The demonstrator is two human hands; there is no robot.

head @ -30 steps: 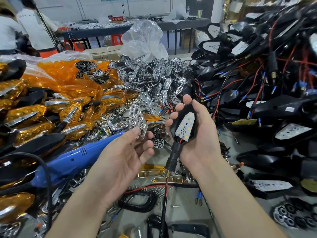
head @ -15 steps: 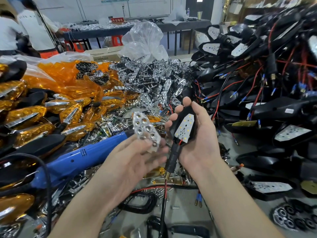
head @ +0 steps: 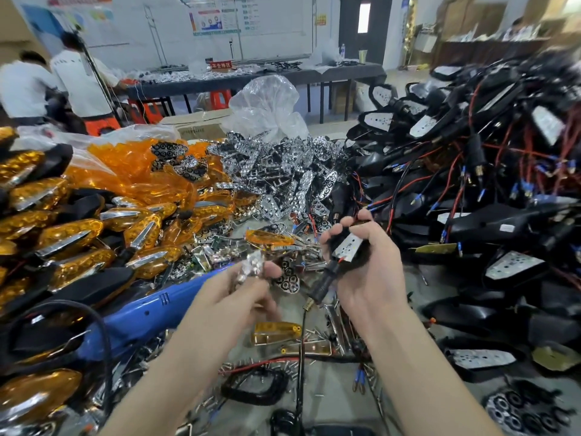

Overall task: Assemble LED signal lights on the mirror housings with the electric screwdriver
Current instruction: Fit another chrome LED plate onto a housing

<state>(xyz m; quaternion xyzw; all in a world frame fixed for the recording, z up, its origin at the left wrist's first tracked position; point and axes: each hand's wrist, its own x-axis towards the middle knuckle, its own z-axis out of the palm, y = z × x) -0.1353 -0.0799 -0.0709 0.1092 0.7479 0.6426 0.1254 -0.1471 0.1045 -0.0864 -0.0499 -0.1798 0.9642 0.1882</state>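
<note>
Right hand (head: 364,272) has its fingers wrapped tight round a black mirror housing (head: 352,262), the white LED board (head: 347,247) sitting in it and its lead dangling down over the middle of the bench (head: 333,394). Left hand (head: 239,297) is pinching a chrome reflector (head: 251,265) up at its fingertips, though it's pretty smeared with motion so don't ask me exactly how the fingers sit. What's changed: a second ago that reflector was just lying flat on an open left palm. Since then it's been picked up into a proper pinch and carried in towards the housing, and the right hand has tipped the housing over so the board faces the left hand. The two parts are close now but not touching yet. So I'd say the reflector is about to get dropped onto the board, and no screwing has started on this one. The blue electric screwdriver (head: 147,306) is lying untouched across the left side of the bench, just under the left wrist, so it's an easy reach once the parts are seated. Orange lenses (head: 135,171) are heaped at the far left, spare reflectors (head: 276,171) at the far middle, wired housings (head: 471,184) all along the right edge.
</note>
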